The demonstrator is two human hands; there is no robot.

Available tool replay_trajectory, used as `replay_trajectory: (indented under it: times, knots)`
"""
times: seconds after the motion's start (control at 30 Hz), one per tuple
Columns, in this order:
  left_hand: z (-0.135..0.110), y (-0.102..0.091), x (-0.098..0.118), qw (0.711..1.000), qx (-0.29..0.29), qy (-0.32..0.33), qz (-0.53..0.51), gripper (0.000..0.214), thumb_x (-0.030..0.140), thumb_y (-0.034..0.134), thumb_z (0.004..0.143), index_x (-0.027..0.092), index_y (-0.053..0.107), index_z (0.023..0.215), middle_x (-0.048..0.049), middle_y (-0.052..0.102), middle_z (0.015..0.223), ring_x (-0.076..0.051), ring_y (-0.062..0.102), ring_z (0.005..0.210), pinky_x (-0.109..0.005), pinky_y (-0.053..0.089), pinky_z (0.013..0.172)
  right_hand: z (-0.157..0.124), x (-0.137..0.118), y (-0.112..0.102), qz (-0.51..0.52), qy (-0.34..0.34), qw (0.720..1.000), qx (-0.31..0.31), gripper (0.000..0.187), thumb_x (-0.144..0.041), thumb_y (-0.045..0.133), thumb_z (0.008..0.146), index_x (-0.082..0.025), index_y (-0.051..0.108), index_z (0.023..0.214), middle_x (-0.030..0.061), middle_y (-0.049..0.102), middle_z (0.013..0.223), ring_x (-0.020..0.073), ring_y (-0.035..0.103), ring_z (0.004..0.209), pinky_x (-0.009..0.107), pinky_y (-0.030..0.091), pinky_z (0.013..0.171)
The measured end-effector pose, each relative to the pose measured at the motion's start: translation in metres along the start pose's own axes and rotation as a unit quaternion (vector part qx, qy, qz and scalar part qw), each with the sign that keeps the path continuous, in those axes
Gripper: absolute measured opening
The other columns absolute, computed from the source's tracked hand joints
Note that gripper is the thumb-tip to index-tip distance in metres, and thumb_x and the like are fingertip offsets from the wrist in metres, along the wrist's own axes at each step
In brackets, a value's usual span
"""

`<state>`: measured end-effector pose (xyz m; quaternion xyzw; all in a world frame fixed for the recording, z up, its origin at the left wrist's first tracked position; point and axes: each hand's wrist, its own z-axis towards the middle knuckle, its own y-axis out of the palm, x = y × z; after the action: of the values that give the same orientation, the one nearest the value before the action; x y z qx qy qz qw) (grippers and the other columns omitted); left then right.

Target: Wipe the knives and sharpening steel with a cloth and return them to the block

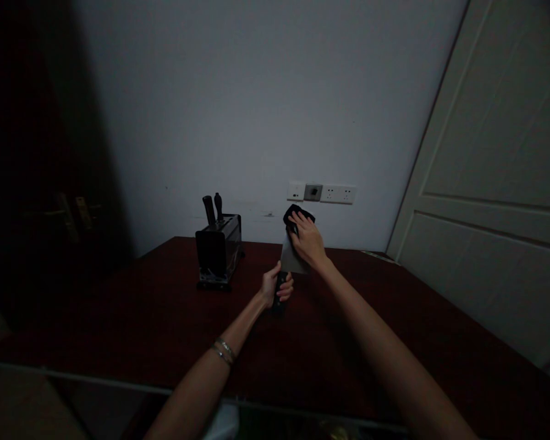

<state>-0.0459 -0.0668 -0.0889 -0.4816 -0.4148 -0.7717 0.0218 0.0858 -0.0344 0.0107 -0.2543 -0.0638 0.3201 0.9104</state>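
My left hand point(275, 287) is wrapped round the dark handle of a broad-bladed cleaver point(289, 261), holding it upright above the table. My right hand point(306, 239) presses a black cloth point(296, 215) against the top of the blade, fingers closed over the cloth. Part of the blade is hidden behind my right hand. A bracelet sits on my left wrist.
A dark knife block point(219, 252) with two handles sticking out stands on the dark red table point(165, 318) to the left of my hands. Wall sockets point(321, 193) are behind. A white door point(495, 183) is at the right, a dark door at the left.
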Motion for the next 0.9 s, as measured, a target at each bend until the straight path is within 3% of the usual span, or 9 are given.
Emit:
replay_trajectory:
  times: [0.23, 0.47, 0.57, 0.7, 0.9]
  knots:
    - [0.000, -0.002, 0.004, 1.000, 0.023, 0.012, -0.006, 0.048, 0.056, 0.031, 0.084, 0.016, 0.039, 0.058, 0.0064, 0.026, 0.043, -0.005, 0.017, 0.029, -0.018, 0.017, 0.027, -0.022, -0.021, 0.004, 0.016, -0.070, 0.996, -0.055, 0.050, -0.015, 0.047, 0.078, -0.015, 0.046, 0.127, 0.0096, 0.042, 0.136, 0.0214, 0.029, 0.131, 0.045, 0.023, 0.107]
    - [0.001, 0.000, 0.000, 1.000, -0.003, -0.008, -0.001, 0.047, 0.055, 0.032, 0.084, 0.016, 0.039, 0.058, 0.0063, 0.027, 0.044, -0.005, 0.016, 0.030, -0.017, 0.018, 0.027, 0.006, -0.003, 0.001, -0.002, 0.007, 1.000, -0.008, 0.047, -0.015, 0.043, 0.080, -0.011, 0.047, 0.126, 0.0121, 0.042, 0.136, 0.0212, 0.029, 0.130, 0.044, 0.022, 0.108]
    - [0.001, 0.000, -0.001, 1.000, 0.001, -0.004, -0.010, 0.048, 0.055, 0.030, 0.085, 0.016, 0.040, 0.058, 0.0060, 0.027, 0.043, -0.005, 0.017, 0.029, -0.017, 0.018, 0.027, -0.005, -0.015, 0.005, -0.002, 0.017, 1.000, 0.005, 0.049, -0.015, 0.044, 0.079, -0.012, 0.045, 0.128, 0.0111, 0.040, 0.137, 0.0216, 0.028, 0.131, 0.044, 0.021, 0.108]
    - [0.000, -0.002, 0.003, 0.999, 0.028, 0.023, -0.028, 0.049, 0.054, 0.028, 0.085, 0.016, 0.039, 0.057, 0.0057, 0.027, 0.042, -0.005, 0.017, 0.029, -0.017, 0.018, 0.027, -0.025, -0.029, 0.010, 0.007, -0.021, 1.000, -0.021, 0.047, -0.017, 0.043, 0.080, -0.017, 0.046, 0.127, 0.0078, 0.043, 0.136, 0.0207, 0.031, 0.130, 0.044, 0.024, 0.107]
    - [-0.004, 0.006, 0.007, 1.000, 0.000, 0.029, -0.013, 0.049, 0.055, 0.029, 0.085, 0.015, 0.041, 0.060, 0.0061, 0.027, 0.044, -0.004, 0.016, 0.030, -0.016, 0.019, 0.027, 0.010, 0.000, -0.005, -0.004, 0.030, 0.999, 0.024, 0.041, -0.020, 0.040, 0.084, -0.012, 0.050, 0.123, 0.0116, 0.045, 0.134, 0.0217, 0.034, 0.128, 0.045, 0.026, 0.105]
